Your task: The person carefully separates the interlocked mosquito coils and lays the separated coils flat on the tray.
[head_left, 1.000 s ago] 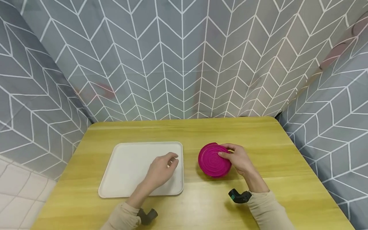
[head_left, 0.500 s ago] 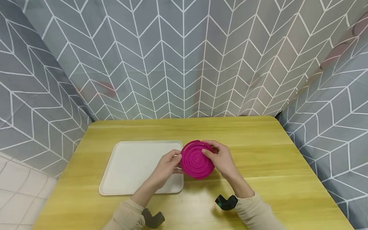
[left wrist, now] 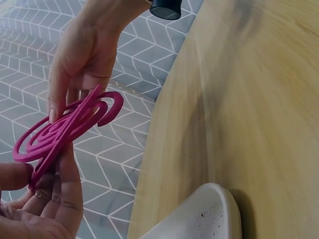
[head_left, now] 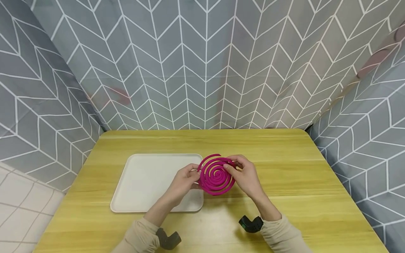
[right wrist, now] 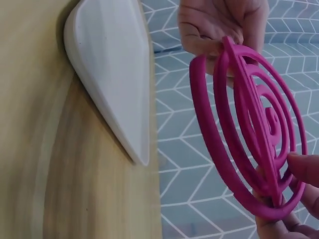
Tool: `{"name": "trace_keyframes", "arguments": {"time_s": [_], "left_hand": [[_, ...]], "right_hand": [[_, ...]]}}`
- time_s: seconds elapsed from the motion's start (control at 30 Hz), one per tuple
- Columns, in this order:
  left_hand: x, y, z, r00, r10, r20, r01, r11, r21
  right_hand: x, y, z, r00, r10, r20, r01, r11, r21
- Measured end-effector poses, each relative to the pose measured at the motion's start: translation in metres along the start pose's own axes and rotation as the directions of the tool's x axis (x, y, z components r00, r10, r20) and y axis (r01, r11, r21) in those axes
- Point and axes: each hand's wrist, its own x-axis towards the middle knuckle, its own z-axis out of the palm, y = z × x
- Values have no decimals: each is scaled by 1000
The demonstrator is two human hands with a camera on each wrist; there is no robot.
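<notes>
A magenta spiral coil (head_left: 218, 178), with open gaps between its turns, is held up between both hands over the tray's right edge and the table. My left hand (head_left: 179, 185) pinches its left rim between thumb and fingers. On the upper right side, my right hand (head_left: 248, 180) grips it with the thumb on the front face. In the left wrist view the coil (left wrist: 61, 137) appears nearly edge-on, its turns out of one plane. The right wrist view shows one outer turn of the coil (right wrist: 205, 119) standing away from the rest.
A white rectangular tray (head_left: 142, 181) lies on the wooden table (head_left: 284, 182), partly under my left hand and forearm. Grey curtains (head_left: 202, 70) with white chevron lines hang behind the table and at its sides. Black wrist devices (head_left: 251, 224) sit at both cuffs.
My right hand has brought the coil left from the table's right part, and my left hand has taken hold of its rim. The compact disc's turns have since spread apart.
</notes>
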Motion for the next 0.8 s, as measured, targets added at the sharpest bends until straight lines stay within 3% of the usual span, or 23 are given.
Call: {"name": "trace_keyframes", "arguments": {"time_s": [0.23, 0.43, 0.6, 0.8], "left_hand": [[0, 2, -2, 1000, 16, 12, -16, 1000, 20], [0, 6, -2, 999, 37, -4, -37, 998, 44], [0, 7, -3, 999, 30, -42, -27, 998, 52], [0, 9, -4, 999, 21, -40, -19, 998, 54]], "right_hand": [[0, -3, -3, 998, 3, -66, -12, 991, -135], [0, -6, -5, 984, -138, -115, 93, 938, -333], [1, -9, -9, 978, -200, -54, 174, 934, -313], [3, -11, -13, 990, -137, -14, 127, 949, -288]]}}
